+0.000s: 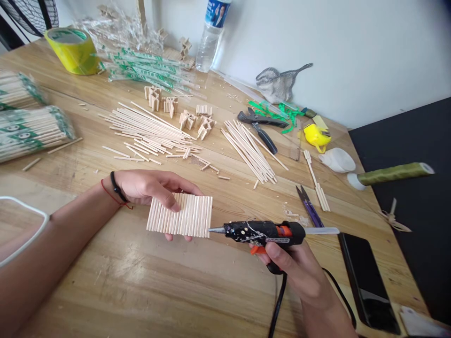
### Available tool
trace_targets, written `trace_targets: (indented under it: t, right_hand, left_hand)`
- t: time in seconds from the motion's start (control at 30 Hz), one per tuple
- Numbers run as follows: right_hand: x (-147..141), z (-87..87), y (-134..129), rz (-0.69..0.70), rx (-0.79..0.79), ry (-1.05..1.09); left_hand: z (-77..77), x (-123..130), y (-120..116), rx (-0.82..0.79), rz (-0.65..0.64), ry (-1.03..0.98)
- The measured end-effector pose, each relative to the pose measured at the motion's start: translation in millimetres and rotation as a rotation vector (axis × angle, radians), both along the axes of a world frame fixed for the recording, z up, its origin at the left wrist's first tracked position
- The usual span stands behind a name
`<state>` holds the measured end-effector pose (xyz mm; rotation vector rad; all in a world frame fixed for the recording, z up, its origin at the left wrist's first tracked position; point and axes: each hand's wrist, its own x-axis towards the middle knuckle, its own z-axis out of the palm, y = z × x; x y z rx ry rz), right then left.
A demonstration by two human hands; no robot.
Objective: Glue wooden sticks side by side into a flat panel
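Between the thumb and fingers of my left hand (155, 188) is a small panel of wooden sticks (192, 216) laid side by side, held tilted above the table. My right hand (299, 267) grips a black hot glue gun (260, 232), its fingers around the handle by the orange trigger. The gun's metal nozzle meets the panel's right edge, near the lower corner. From the gun's back end sticks out a clear glue stick (322, 230). Part of my left fingers is hidden behind the panel.
Loose sticks (148, 129) and a second pile (250, 150) lie beyond my hands, near small stick assemblies (188, 119). Pliers (262, 126), purple snips (310, 206) and a phone (366, 281) are to the right. Yellow tape (72, 54) and a bottle (211, 37) stand behind.
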<state>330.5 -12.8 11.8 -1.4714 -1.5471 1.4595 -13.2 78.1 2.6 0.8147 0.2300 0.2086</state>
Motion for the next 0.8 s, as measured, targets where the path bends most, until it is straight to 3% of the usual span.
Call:
trace_targets:
  t: [0.4,0.63,0.8]
  right_hand:
    - [-10.0,11.0,1.2,-0.004,-0.006,0.034]
    - [-3.9,0.3,-6.8,-0.140,-0.085,0.105]
    - [-4.6,-3.0,-6.9,-0.128,-0.045,0.100]
  left_hand:
    - [7.5,-0.2,-0.5,-0.005,0.039,0.056]
    - [5.5,1.4,-0.3,0.007,0.046,0.081]
    - [7.1,1.1,-0.2,0.007,0.045,0.088]
